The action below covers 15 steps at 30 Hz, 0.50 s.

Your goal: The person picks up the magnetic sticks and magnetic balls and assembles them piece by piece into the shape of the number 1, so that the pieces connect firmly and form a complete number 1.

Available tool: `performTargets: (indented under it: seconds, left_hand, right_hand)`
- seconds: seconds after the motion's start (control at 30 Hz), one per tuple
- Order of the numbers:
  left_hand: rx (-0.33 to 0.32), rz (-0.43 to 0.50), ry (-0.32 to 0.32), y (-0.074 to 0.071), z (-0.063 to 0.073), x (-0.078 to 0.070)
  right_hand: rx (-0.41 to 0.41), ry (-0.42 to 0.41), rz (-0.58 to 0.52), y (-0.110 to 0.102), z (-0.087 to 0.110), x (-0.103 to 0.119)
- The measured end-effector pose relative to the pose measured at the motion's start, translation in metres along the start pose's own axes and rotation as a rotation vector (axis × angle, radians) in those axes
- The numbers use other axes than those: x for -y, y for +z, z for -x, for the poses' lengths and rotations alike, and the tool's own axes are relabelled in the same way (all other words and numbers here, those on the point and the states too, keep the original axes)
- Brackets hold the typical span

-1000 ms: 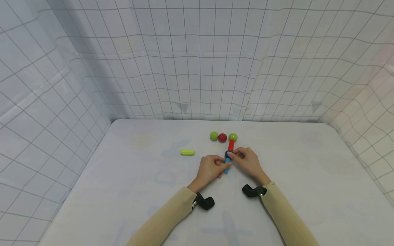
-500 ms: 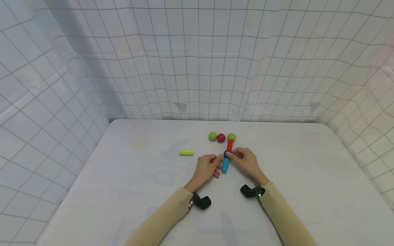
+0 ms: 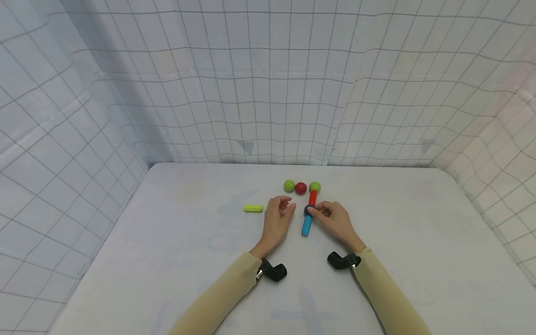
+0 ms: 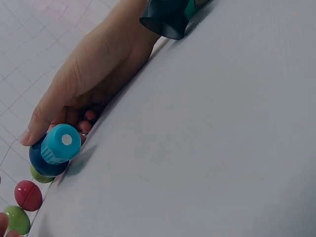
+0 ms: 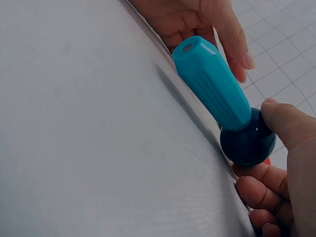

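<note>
My right hand point(image 3: 338, 224) pinches a dark blue ball point(image 5: 246, 144) between thumb and fingers. A light blue ribbed rod point(image 5: 212, 85) with a metallic disc in its end joins this ball and points back towards me. On the far side a red rod point(image 3: 313, 198) runs from the ball to a green ball point(image 3: 315, 186). Beside the chain, my left hand point(image 3: 275, 225) holds nothing; its fingers are relaxed and point away from me. To its left lies a yellow-green rod point(image 3: 253, 208), apart from the fingers.
A dark red ball point(image 3: 300, 188) and another green ball point(image 3: 289, 185) sit in a row left of the far green ball. The white table point(image 3: 188, 260) ends at a grid-patterned curtain point(image 3: 268, 93) behind, with more curtain at both sides.
My left hand has let go of the light blue rod and moved left and away from me, its fingers loosening. The right hand keeps its pinch on the dark blue ball.
</note>
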<state>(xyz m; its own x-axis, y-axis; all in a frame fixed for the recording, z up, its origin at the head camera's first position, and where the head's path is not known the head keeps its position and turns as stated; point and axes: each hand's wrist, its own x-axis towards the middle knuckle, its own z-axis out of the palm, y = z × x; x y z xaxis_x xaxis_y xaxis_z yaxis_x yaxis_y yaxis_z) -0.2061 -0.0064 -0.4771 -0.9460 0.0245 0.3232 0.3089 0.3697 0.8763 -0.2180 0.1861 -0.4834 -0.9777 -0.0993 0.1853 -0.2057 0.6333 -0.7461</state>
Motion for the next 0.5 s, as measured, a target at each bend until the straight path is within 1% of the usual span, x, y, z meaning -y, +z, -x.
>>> performTargets:
  seconds: [0.13,0.27,0.37,0.5]
  left_hand:
    - [-0.027,-0.022,-0.009,0.002,-0.004,0.001]
    - [-0.056,-0.035,-0.014,0.005,-0.013,0.005]
    - [-0.07,-0.052,0.007,0.007,-0.022,0.01]
    - [-0.06,-0.097,0.046,0.009,-0.035,0.014]
  right_hand:
    - [-0.006,-0.005,0.002,-0.001,0.0,0.0]
    - [-0.011,-0.021,-0.013,-0.001,0.001,0.0]
    - [-0.006,-0.017,-0.02,-0.001,0.002,0.001]
    - [0.002,-0.014,-0.018,-0.001,0.001,0.002]
